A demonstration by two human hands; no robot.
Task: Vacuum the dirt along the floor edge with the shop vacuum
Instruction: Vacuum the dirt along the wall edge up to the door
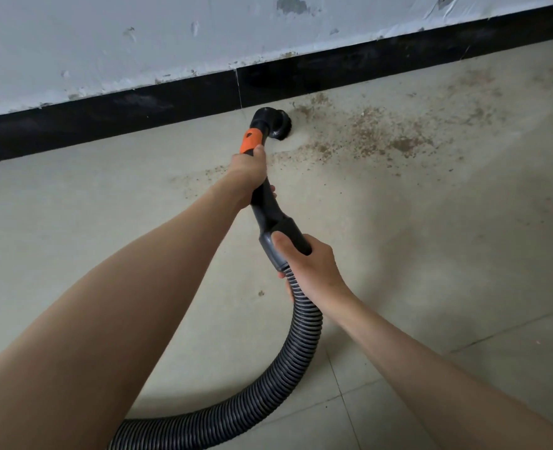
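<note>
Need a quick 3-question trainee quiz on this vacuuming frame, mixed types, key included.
1. True or false: the brush nozzle sits on the floor close to the black baseboard.
2. Which hand grips the wand just below the orange collar? A) left hand B) right hand
3. Fill in: most remaining dirt lies to the nozzle's ____.

Key: 1 true; 2 A; 3 right

We look down on a pale beige tiled floor [430,254] with thin grout lines. A glossy black skirting board [138,108] runs along its far edge, below a scuffed, chipped white painted wall [106,37]. Soft, even light falls throughout.
</note>
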